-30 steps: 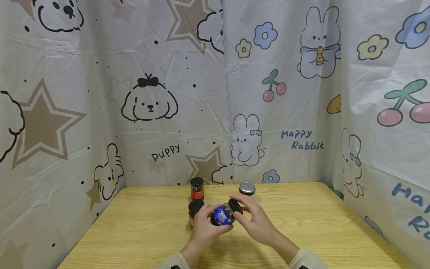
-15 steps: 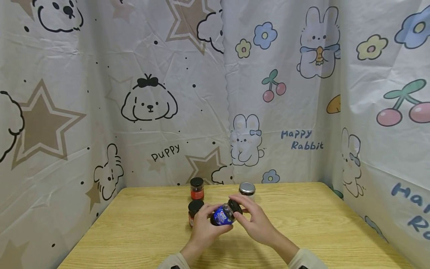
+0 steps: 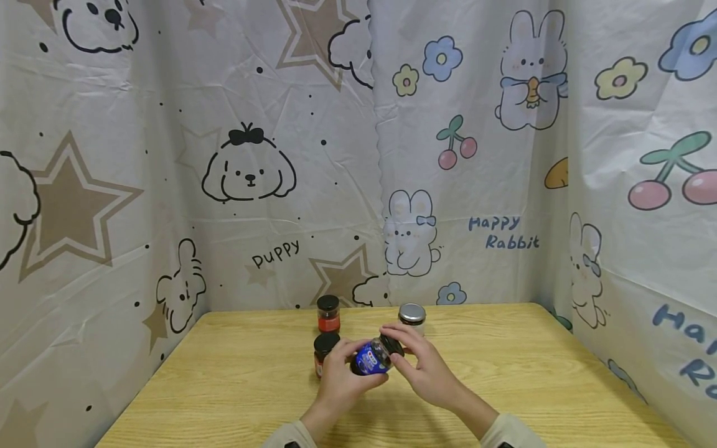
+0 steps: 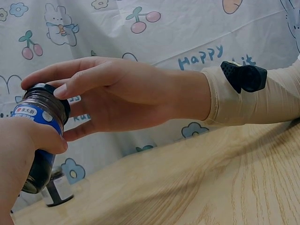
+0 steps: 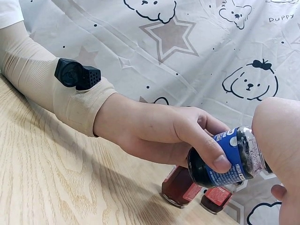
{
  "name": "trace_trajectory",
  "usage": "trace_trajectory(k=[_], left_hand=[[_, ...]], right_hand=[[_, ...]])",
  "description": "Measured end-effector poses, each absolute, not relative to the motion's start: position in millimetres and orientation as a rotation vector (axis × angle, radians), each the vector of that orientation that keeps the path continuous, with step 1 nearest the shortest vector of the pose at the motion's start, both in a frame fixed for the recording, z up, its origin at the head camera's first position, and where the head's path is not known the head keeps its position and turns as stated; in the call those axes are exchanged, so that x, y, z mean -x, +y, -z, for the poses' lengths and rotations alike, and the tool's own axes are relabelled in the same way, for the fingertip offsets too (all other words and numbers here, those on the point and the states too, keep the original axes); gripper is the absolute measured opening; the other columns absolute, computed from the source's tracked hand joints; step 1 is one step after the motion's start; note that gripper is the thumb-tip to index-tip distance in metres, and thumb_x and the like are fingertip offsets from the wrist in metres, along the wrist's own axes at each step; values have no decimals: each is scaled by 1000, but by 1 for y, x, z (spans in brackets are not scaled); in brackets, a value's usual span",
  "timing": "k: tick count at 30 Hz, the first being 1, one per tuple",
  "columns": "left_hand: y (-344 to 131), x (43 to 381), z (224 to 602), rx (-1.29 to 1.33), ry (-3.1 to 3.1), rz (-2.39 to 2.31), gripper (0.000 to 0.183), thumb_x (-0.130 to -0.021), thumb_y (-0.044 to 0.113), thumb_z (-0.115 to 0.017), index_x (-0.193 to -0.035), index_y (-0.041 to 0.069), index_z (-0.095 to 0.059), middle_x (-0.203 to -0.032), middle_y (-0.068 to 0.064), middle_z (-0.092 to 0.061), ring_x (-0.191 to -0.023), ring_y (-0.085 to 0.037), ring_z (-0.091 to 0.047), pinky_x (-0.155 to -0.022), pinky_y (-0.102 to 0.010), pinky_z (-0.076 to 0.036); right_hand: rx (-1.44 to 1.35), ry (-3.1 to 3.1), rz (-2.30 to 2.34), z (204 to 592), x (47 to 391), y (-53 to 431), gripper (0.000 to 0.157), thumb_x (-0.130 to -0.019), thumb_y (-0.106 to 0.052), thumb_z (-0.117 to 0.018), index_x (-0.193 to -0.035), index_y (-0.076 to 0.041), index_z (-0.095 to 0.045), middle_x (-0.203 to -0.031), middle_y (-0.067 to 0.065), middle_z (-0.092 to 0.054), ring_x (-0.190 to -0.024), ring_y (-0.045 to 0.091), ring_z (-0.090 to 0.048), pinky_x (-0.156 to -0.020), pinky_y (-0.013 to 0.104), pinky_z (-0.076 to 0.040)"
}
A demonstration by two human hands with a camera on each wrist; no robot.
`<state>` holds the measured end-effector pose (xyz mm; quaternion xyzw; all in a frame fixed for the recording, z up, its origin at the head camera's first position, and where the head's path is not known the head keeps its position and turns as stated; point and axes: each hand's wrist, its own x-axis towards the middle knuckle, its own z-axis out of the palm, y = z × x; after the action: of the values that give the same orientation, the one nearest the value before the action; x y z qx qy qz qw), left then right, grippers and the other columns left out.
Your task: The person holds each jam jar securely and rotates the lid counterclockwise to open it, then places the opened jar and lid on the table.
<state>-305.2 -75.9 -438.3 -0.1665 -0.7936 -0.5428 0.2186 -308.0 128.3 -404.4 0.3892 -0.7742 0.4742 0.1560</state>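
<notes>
Tilted above the table is a glass jar [image 3: 370,359] with a blue label and dark contents, its lid end toward the right. My left hand [image 3: 343,379] grips the jar's body, thumb on the near side and fingers behind, as the right wrist view also shows. The black lid [image 3: 392,344] sits on the jar's mouth, and the thumb and fingers of my right hand [image 3: 428,368] pinch it by its edge. In the left wrist view the right forefinger reaches over the lid [image 4: 43,87], with the other fingers spread beneath.
A red-labelled jar with a black lid [image 3: 328,315] stands at the back. A similar jar [image 3: 325,348] is nearer, partly behind my left hand. A silver-lidded jar [image 3: 412,315] stands behind my right hand. Printed curtains [image 3: 252,249] enclose the wooden table [image 3: 224,386].
My right fingers have shifted slightly leftward over the black lid, which has turned a little with them. My left hand and the jar's body have stayed in place.
</notes>
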Motion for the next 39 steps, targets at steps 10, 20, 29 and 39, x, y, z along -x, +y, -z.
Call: trace_trajectory(k=[10,20,29,39], left_hand=[[-76,306,438,458,-2202,1507,59,-66,27,-99,-119,14,-77,-102,7,-62,-101,-18,-59,-88,-38,-52],[-77,306,438,454,-2217,1498,59,-67,30,-99,-120,14,-77,-101,6,-62,-100,-17,-60,-87,-38,-52],[-77,306,438,458,-2229,1500,59,-68,30,-99,-121,14,-76,-101,6,-62,-101,-18,-60,-88,-37,-53],[-77,306,439,476,-2210,1521,59,-67,28,-99,-121,14,-77,-101,5,-61,-101,-18,-60,-89,-37,-53]], right_hand=[[-1133,-2213,-1380,404,309,128,42,-102,4,-58,-140,-14,-60,-149,8,-50,-138,34,-45,-99,51,-50],[-1127,-2213,-1425,404,308,127,43,-99,8,-58,-135,-14,-62,-147,10,-49,-138,37,-43,-101,56,-48],[-1075,-2225,-1412,404,309,127,23,-105,-16,-63,-128,-16,-66,-142,4,-54,-135,31,-47,-100,55,-49],[-1078,-2203,-1334,405,311,127,20,-104,-13,-64,-123,-18,-67,-141,3,-57,-131,31,-52,-94,51,-53]])
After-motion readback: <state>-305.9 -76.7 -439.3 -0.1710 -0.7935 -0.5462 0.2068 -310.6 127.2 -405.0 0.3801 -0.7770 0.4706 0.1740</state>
